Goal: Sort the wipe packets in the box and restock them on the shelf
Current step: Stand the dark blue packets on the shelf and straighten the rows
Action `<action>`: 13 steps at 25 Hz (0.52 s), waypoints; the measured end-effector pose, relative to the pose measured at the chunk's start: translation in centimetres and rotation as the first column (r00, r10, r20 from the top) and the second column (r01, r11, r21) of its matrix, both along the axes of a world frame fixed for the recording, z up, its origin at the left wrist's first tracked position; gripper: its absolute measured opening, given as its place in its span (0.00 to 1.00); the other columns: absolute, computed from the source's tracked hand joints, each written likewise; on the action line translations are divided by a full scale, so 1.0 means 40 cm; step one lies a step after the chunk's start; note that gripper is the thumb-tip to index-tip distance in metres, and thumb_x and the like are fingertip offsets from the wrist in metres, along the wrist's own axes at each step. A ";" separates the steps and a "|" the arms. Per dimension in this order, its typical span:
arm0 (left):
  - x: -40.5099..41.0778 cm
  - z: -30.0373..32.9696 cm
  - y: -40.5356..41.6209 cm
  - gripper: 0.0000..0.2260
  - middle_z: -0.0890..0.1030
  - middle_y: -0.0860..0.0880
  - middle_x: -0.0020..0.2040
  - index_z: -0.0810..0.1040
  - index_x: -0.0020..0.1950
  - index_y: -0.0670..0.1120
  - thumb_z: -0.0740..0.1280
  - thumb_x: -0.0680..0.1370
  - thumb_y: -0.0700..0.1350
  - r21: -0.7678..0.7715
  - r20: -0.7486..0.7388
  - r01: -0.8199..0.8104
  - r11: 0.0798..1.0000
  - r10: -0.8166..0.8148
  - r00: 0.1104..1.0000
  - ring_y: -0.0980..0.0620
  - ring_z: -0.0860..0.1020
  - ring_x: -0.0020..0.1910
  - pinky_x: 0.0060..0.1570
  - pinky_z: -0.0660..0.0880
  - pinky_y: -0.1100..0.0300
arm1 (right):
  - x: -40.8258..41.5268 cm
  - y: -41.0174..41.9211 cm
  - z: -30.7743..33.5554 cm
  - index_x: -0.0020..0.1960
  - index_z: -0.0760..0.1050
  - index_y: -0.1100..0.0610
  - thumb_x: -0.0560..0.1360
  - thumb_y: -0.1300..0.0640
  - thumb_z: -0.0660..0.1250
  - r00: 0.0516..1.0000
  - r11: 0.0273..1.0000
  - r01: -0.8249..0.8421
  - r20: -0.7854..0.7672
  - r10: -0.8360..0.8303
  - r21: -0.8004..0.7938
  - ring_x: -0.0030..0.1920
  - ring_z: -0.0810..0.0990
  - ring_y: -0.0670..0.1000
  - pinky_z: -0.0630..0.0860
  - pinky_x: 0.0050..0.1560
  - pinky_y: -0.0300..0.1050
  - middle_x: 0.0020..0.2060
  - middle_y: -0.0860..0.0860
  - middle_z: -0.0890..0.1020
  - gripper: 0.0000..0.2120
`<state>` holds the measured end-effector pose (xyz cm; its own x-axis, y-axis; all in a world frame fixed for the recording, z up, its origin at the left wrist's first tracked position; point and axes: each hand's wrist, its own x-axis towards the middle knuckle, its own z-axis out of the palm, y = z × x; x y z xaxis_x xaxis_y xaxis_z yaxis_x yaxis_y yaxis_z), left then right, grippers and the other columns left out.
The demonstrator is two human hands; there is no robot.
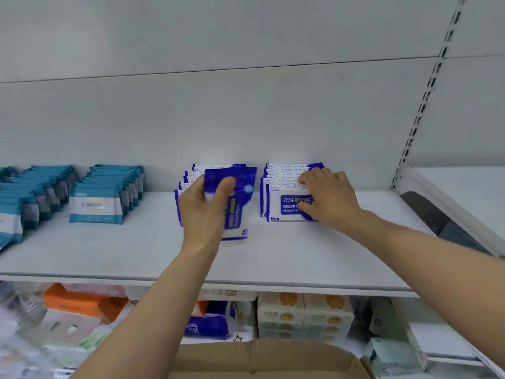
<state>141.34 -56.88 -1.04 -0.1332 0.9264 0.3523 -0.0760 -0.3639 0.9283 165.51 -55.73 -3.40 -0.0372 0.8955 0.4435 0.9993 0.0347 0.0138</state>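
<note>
My left hand [203, 212] grips a blue and white alcohol wipe packet [237, 203], held upright and turned on its side just in front of a row of the same packets [190, 177] on the white shelf [136, 250]. My right hand [328, 199] rests on the front packet of a second row of blue and white packets [284, 187], fingers over its top and right side. Two rows of teal and white wipe packets [106, 192] stand further left. The cardboard box [262, 359] sits below, at the bottom edge; its inside is hidden.
The lower shelf holds orange tissue packs [82, 303], a blue pack [210, 324] and white and yellow tissue packs [304, 315]. A slotted upright [420, 110] bounds the shelf at the right, with another shelf unit [464, 192] beyond it.
</note>
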 end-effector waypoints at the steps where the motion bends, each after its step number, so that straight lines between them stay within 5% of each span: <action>1: 0.029 0.005 0.008 0.04 0.84 0.54 0.38 0.81 0.42 0.51 0.72 0.75 0.44 0.092 -0.138 0.037 0.995 -0.024 0.990 0.57 0.81 0.38 0.40 0.78 0.61 | 0.002 -0.001 0.001 0.62 0.70 0.53 0.72 0.48 0.69 0.998 1.000 -0.014 -0.063 0.013 -0.018 0.58 0.70 0.51 0.64 0.54 0.45 0.57 0.49 0.73 0.21; 3: 0.090 -0.001 0.026 0.03 0.81 0.57 0.35 0.81 0.41 0.52 0.72 0.74 0.45 0.198 -0.452 0.176 0.964 -0.070 0.889 0.58 0.77 0.35 0.37 0.74 0.60 | 0.013 -0.002 0.006 0.60 0.72 0.54 0.71 0.52 0.72 0.968 0.999 -0.050 -0.247 0.043 -0.022 0.59 0.69 0.51 0.66 0.49 0.43 0.57 0.49 0.71 0.20; 6: 0.164 -0.041 0.055 0.03 0.82 0.58 0.39 0.84 0.46 0.56 0.70 0.75 0.49 0.270 -0.823 0.373 0.888 0.012 0.568 0.58 0.77 0.39 0.36 0.72 0.58 | 0.047 -0.001 0.014 0.56 0.76 0.54 0.69 0.58 0.74 0.895 0.997 -0.081 -0.442 0.063 -0.021 0.58 0.69 0.50 0.71 0.50 0.43 0.55 0.49 0.71 0.16; 10: 0.238 -0.082 0.089 0.05 0.80 0.53 0.35 0.84 0.43 0.50 0.69 0.73 0.48 0.473 -0.868 0.524 0.708 0.275 0.412 0.50 0.77 0.34 0.37 0.66 0.58 | 0.067 -0.024 0.015 0.50 0.79 0.56 0.77 0.59 0.66 0.704 0.995 -0.009 -0.706 0.079 0.103 0.53 0.75 0.48 0.71 0.49 0.36 0.51 0.49 0.75 0.04; 13: 0.279 -0.088 0.109 0.07 0.80 0.51 0.38 0.80 0.44 0.46 0.73 0.70 0.46 0.540 -0.835 0.523 0.659 0.339 0.434 0.48 0.76 0.37 0.43 0.66 0.55 | 0.053 -0.067 -0.005 0.47 0.77 0.64 0.80 0.54 0.61 0.575 0.984 0.009 -0.806 0.140 0.177 0.51 0.75 0.51 0.71 0.47 0.39 0.45 0.56 0.77 0.13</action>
<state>152.50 -52.52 -4.54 0.6851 0.3293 0.6498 0.4576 -0.8886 -0.0321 167.64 -58.42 -3.60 0.3494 0.8277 0.4392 0.5862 0.1726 -0.7916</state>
